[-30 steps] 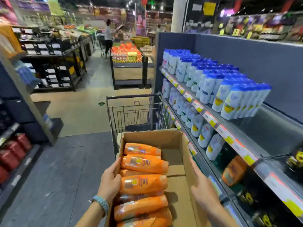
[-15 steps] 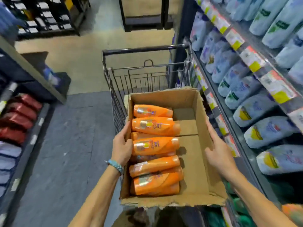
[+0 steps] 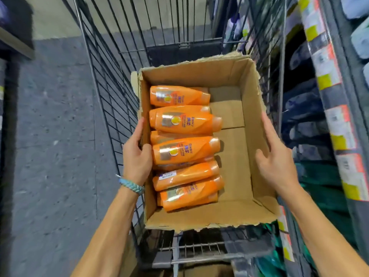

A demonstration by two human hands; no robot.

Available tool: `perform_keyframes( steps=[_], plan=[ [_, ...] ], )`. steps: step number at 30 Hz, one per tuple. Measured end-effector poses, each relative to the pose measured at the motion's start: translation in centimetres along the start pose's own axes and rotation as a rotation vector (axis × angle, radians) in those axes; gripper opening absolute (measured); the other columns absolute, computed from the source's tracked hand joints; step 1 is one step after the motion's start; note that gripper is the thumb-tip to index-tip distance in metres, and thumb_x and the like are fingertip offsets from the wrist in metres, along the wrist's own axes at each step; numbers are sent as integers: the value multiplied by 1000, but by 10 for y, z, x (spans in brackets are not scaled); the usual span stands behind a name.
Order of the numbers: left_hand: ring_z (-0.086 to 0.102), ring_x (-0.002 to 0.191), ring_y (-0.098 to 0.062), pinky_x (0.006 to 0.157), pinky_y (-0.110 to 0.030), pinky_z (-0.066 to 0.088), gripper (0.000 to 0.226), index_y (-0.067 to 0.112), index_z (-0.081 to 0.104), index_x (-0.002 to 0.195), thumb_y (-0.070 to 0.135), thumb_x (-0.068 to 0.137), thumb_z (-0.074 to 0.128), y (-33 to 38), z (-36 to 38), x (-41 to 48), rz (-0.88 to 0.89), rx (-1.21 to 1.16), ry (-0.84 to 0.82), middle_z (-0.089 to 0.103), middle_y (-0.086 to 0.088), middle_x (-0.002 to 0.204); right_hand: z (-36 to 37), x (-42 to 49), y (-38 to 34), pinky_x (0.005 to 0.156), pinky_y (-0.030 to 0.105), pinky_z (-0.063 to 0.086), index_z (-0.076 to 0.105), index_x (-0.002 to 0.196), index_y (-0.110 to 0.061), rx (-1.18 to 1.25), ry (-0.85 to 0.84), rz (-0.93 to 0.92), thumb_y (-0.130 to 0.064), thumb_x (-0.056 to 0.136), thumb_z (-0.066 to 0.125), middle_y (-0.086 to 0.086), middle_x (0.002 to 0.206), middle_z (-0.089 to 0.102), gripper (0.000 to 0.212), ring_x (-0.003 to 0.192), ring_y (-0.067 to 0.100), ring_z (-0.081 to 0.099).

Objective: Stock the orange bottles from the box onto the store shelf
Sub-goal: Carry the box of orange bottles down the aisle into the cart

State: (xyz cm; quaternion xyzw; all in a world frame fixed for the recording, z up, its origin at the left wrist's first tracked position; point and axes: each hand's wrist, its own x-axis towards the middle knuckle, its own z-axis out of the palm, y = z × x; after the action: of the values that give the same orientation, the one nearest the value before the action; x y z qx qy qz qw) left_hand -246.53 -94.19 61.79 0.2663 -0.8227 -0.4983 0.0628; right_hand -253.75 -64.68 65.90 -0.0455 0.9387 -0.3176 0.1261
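Note:
An open cardboard box (image 3: 247, 100) rests in a wire shopping cart (image 3: 111, 82). Several orange bottles (image 3: 183, 120) lie on their sides, stacked along the box's left half; its right half shows bare cardboard. My left hand (image 3: 136, 156) grips the box's left wall, thumb inside against a bottle. My right hand (image 3: 274, 158) holds the right wall, fingers outside and thumb over the rim. The store shelf (image 3: 329, 80) runs along the right edge.
Price tags (image 3: 337, 124) line the shelf edges on the right, with dark and green packs (image 3: 311, 176) below. Grey floor (image 3: 50, 136) lies to the left of the cart. Another shelf corner (image 3: 14, 43) juts in at the upper left.
My view has tilted down and closer over the box. Both hands stay on the box's sides. The blue-capped bottles and the aisle have left the view.

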Motion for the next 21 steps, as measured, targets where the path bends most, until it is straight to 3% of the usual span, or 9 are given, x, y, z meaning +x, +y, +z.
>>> perform_keyframes(
  steps=[2, 4, 5, 7, 8, 11, 12, 17, 21],
  plan=[
    [48, 128, -8, 105, -37, 43, 69, 17, 34, 146, -10, 83, 40, -16, 8, 0, -9, 14, 7, 45, 0, 145, 17, 3, 12, 80, 39, 53, 8, 148, -55, -14, -9, 20, 6, 87, 51, -4, 146, 47, 96, 64, 28, 63],
    [48, 121, 8, 101, -20, 44, 69, 15, 35, 146, -13, 83, 40, -27, 16, -3, -31, -1, 11, 46, 4, 143, 29, 3, 18, 72, 43, 54, 7, 148, -53, -29, -26, 22, 5, 87, 53, 17, 128, 61, 96, 50, 26, 57],
    [50, 110, 17, 92, -9, 43, 68, 13, 35, 145, -14, 83, 40, -33, 19, -5, -47, -5, 18, 49, 10, 138, 34, 3, 20, 71, 26, 50, 7, 149, -51, -35, -40, 20, 5, 87, 53, 17, 120, 66, 95, 47, 22, 55],
    [53, 92, 22, 78, 0, 40, 67, 13, 36, 145, -14, 83, 40, -46, 24, -11, -76, -4, 40, 51, 23, 126, 43, 1, 24, 59, 25, 36, 7, 151, -48, -50, -62, 20, 4, 88, 52, 15, 102, 71, 94, 46, 17, 53],
    [56, 94, 17, 79, -4, 44, 67, 14, 36, 145, -11, 83, 40, -52, 26, -13, -84, -4, 45, 53, 19, 127, 46, 0, 26, 58, 24, 36, 6, 151, -47, -54, -70, 20, 4, 88, 52, 16, 96, 71, 94, 46, 16, 53],
    [61, 111, -25, 93, -41, 52, 67, 23, 35, 146, -3, 84, 40, -70, 29, -19, -92, 8, 32, 57, -8, 133, 59, -1, 36, 60, 26, 41, 6, 152, -45, -61, -77, 28, 5, 87, 53, 18, 104, 70, 94, 49, 16, 56],
    [61, 108, -27, 91, -43, 52, 67, 25, 35, 145, -2, 84, 40, -75, 31, -20, -95, 8, 26, 59, -6, 130, 64, -2, 40, 62, 24, 41, 6, 152, -44, -64, -76, 37, 4, 88, 53, 17, 107, 69, 93, 53, 16, 58],
    [54, 104, 14, 87, -7, 44, 66, 16, 35, 145, -2, 81, 38, -90, 46, -24, -99, -26, 7, 53, 15, 126, 90, -10, 62, 65, 43, 55, 5, 148, -53, -13, -77, 119, 1, 90, 52, 26, 99, 67, 93, 54, 24, 59],
    [49, 119, 3, 99, -11, 40, 66, 17, 33, 146, -8, 85, 38, -106, 56, -26, -129, 5, -14, 48, 6, 138, 101, -9, 73, 73, 54, 55, 4, 146, -58, 4, -93, 153, -1, 92, 51, 31, 107, 63, 92, 62, 30, 62]
  ],
)
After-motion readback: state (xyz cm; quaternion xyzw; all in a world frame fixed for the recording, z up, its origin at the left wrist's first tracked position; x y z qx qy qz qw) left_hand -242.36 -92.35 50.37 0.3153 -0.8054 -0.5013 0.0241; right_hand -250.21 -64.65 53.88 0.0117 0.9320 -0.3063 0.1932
